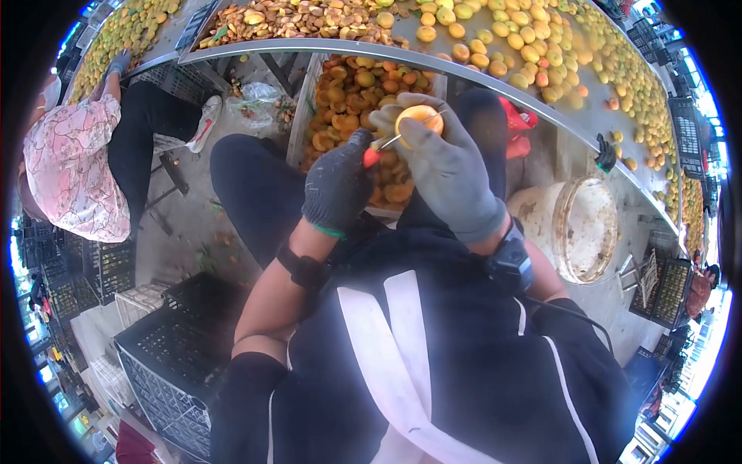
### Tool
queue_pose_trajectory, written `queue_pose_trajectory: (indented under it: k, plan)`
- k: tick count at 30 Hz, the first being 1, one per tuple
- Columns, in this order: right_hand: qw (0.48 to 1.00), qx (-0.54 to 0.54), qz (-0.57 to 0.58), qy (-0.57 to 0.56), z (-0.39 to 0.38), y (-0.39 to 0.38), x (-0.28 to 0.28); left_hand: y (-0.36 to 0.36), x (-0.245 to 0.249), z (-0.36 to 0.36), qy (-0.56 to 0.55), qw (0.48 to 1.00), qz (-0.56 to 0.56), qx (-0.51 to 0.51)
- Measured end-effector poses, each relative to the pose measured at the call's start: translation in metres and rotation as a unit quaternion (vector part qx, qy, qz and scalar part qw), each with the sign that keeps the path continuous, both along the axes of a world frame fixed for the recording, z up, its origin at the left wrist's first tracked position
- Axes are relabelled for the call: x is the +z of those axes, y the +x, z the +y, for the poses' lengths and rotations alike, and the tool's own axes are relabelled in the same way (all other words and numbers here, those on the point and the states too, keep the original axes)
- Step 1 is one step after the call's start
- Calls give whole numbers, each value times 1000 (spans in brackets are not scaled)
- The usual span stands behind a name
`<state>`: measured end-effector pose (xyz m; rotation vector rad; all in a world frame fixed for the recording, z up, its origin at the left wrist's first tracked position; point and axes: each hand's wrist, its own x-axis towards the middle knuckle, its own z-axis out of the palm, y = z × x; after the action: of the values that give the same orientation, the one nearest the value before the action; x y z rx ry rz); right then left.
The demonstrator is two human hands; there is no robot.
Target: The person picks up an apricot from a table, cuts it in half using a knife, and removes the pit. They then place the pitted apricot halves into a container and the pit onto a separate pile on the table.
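Note:
My left hand (pixel 338 179), in a dark knitted glove, is closed on the red handle of a thin metal pitting tool (pixel 373 155). The tool's slender shaft reaches to an apricot (pixel 418 121), with its tip at the fruit. Wrapped around that apricot is my right hand (pixel 456 174) in a grey glove, the thumb pressed against the fruit's near side. Just beneath both hands stands a crate filled with apricot halves (pixel 344 100). Whether the held apricot is whole or cut cannot be made out clearly.
A metal-edged table (pixel 495 81) curves ahead, bearing yellow apricots (pixel 533 39) and a heap of brown pits (pixel 301 23). A stained white bucket (pixel 533 213) is at my right. Black crates (pixel 185 332) stand at my left, where another person (pixel 77 166) sits.

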<state>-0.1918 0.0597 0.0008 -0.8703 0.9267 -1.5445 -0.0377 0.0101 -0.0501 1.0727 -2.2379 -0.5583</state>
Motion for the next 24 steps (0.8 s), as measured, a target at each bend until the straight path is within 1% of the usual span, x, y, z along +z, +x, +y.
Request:
queue_pose_trajectory:
  k: [1, 3, 4, 5, 6, 7, 9, 10, 12, 13, 15, 16, 18, 19, 21, 22, 24]
  plan:
    - [1000, 3, 2, -2, -1, 1, 2, -3, 1, 0, -2, 1000, 2, 3]
    - [992, -74, 96, 21, 0, 3, 5, -10, 7, 3, 65, 998, -23, 13]
    - [992, -73, 97, 20, -1, 1, 6, -12, 12, 5, 64, 998, -23, 14]
    - [998, -28, -37, 33, -1, -4, 5, -13, 18, 6, 68, 997, -36, 12]
    - [984, 17, -170, 46, -1, -7, 4, -14, 22, 8, 73, 996, -50, 9]
    - [984, 16, -171, 49, -1, -10, -1, -15, 19, 9, 77, 996, -50, 8]
    - [974, 28, -224, 32, -6, -16, -13, -19, 14, 5, 58, 996, -67, 4]
    - [974, 32, -223, 31, -6, -17, -16, -19, 14, 5, 57, 996, -66, 8]
    - [971, 26, -234, 51, -6, -16, -16, -20, 18, 2, 125, 989, -81, -17]
    - [971, 28, -233, 52, -5, -15, -13, -20, 20, 3, 125, 989, -80, -15]
    - [995, -3, -95, 6, -4, -13, -5, -19, 29, 5, 126, 991, -20, -42]
    - [995, -3, -96, 6, -4, -13, -5, -18, 33, 6, 126, 991, -21, -41]
    - [1000, -13, -24, -3, -7, -16, -4, -19, 40, 6, 96, 995, -14, -4]
    - [1000, -14, -22, -4, -6, -19, -2, -18, 41, 6, 95, 995, -12, -5]
    - [987, -6, 159, 19, -1, -22, 6, -14, 43, 8, 36, 999, -11, -3]
    - [987, -6, 160, 20, 0, -21, 9, -14, 46, 9, 36, 999, -10, -3]
    - [982, -40, 180, 47, 5, -18, 15, -13, 54, 14, 77, 997, -19, -24]
